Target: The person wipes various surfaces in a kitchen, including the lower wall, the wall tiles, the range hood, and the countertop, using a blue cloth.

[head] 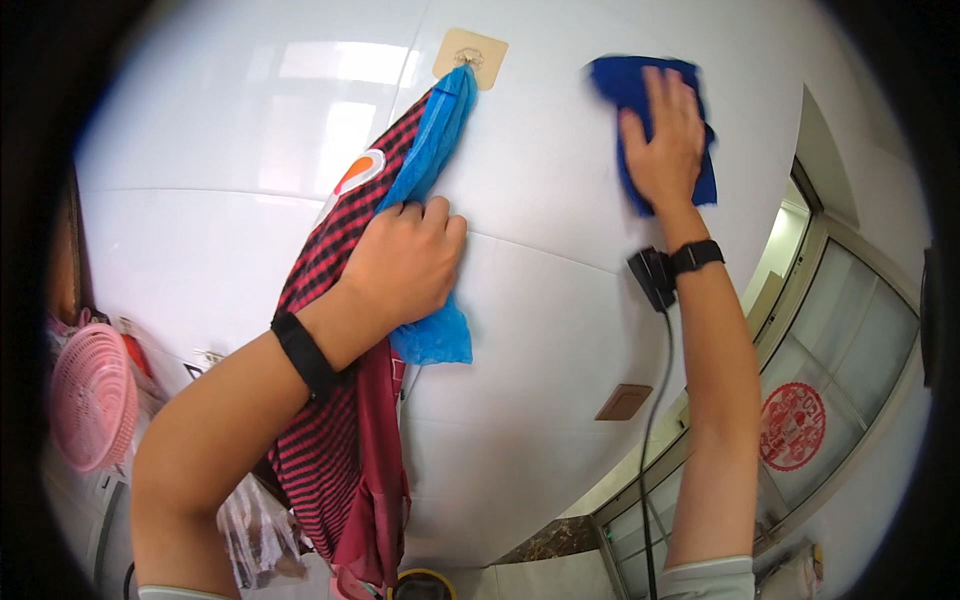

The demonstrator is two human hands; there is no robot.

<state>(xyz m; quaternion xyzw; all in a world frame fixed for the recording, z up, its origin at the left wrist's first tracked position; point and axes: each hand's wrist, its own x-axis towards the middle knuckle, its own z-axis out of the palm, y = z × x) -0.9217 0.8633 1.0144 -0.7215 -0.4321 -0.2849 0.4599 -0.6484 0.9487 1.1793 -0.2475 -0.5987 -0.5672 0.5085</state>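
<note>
My right hand lies flat on a dark blue cloth, pressing it against the glossy white wall. Hand and cloth look slightly blurred. At left centre, my left hand is closed around a blue plastic bag, whose lower end sticks out beneath the fist. A red-and-black checked apron hangs right beside the bag; whether the fist also grips it is hidden. Bag and apron hang from a hook on a beige adhesive pad.
A brown wall switch sits low on the right. Along my right forearm runs a black cable from a small black device at the wrist. Sliding glass doors stand at right, a pink plastic basket at left.
</note>
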